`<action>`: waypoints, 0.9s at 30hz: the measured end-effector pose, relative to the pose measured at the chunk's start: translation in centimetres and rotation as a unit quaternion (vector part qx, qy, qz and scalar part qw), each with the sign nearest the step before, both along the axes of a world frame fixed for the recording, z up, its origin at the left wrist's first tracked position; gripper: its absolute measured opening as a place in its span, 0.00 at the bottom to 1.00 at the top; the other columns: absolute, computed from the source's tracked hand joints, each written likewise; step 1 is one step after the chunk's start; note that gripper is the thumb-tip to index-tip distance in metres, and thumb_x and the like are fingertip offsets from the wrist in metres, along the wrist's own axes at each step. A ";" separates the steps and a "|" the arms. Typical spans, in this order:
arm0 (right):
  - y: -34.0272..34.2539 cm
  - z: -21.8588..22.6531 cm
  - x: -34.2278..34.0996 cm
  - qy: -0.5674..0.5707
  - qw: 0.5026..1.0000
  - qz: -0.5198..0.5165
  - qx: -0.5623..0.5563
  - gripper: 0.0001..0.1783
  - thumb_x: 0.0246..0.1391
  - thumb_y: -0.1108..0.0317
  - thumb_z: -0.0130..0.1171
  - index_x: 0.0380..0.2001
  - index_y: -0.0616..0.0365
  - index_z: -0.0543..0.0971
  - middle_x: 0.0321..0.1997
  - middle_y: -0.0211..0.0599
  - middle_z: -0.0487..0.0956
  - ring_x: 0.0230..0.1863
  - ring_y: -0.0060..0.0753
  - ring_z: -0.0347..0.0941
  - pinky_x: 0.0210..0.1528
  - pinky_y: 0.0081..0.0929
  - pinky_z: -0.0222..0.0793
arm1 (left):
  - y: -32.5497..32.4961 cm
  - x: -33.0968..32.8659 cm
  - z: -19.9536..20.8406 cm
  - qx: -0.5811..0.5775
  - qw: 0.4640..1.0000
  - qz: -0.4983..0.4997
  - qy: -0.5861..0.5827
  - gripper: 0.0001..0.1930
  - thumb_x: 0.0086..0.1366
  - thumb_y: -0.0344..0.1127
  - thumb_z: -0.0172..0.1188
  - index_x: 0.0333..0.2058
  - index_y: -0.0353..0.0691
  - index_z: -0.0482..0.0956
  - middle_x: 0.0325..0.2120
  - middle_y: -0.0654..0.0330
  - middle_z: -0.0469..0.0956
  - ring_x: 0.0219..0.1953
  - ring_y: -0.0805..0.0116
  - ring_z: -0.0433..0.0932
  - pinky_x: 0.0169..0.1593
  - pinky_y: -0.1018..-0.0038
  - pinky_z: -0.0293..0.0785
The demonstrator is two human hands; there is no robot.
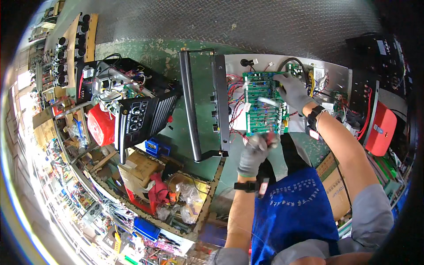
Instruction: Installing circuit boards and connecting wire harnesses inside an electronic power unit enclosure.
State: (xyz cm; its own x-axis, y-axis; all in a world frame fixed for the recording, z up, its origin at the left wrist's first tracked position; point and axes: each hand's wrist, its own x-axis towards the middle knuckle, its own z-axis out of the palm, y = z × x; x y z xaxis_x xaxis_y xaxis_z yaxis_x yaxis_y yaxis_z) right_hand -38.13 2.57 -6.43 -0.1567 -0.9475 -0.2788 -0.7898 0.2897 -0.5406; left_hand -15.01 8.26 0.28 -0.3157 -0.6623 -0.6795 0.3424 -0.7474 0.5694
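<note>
A green circuit board [260,106], crowded with small parts, lies on an open metal chassis [234,62] in front of me. At the board's upper right edge, my right hand [292,90] in a grey glove has its fingers bent and closed on it. My left hand [254,154], also gloved, is at the board's near edge with its fingers curled together. Something reddish shows at its fingertips, too blurred to name. A whitish strip [268,102] crosses the board's middle. Bundles of red and blue wires [236,95] run along its left side.
A black panel with a long handle bar [191,106] stands left of the chassis. Further left is another opened black unit [145,110] with a red part [100,126]. Cardboard boxes [139,170] and plastic bags lie below. Another red part [380,132] stands at the right.
</note>
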 end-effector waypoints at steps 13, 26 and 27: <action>-1.3 0.2 -0.7 -0.010 0.998 0.062 0.007 0.18 0.47 0.71 0.59 0.44 0.51 0.74 0.41 0.47 0.71 0.41 0.52 0.74 0.43 0.42 0.71 | 2.1 2.9 -5.0 0.123 0.978 0.060 -0.155 0.13 0.64 0.42 0.59 0.34 0.39 0.69 0.22 0.64 0.70 0.19 0.74 0.72 0.17 0.77 0.64; -2.3 0.7 1.7 -0.001 1.000 -0.020 0.022 0.17 0.48 0.66 0.55 0.44 0.47 0.75 0.43 0.46 0.73 0.41 0.50 0.75 0.40 0.46 0.72 | 0.1 4.6 -8.9 0.135 0.959 0.131 -0.212 0.13 0.65 0.46 0.57 0.34 0.42 0.76 0.22 0.66 0.73 0.20 0.76 0.69 0.19 0.80 0.64; -2.7 0.7 2.7 -0.002 1.000 -0.019 0.024 0.17 0.48 0.66 0.55 0.44 0.47 0.75 0.43 0.46 0.73 0.41 0.50 0.75 0.40 0.46 0.72 | 0.5 5.4 -10.0 0.136 0.958 0.132 -0.214 0.13 0.65 0.46 0.57 0.34 0.42 0.76 0.22 0.66 0.73 0.20 0.76 0.69 0.19 0.80 0.64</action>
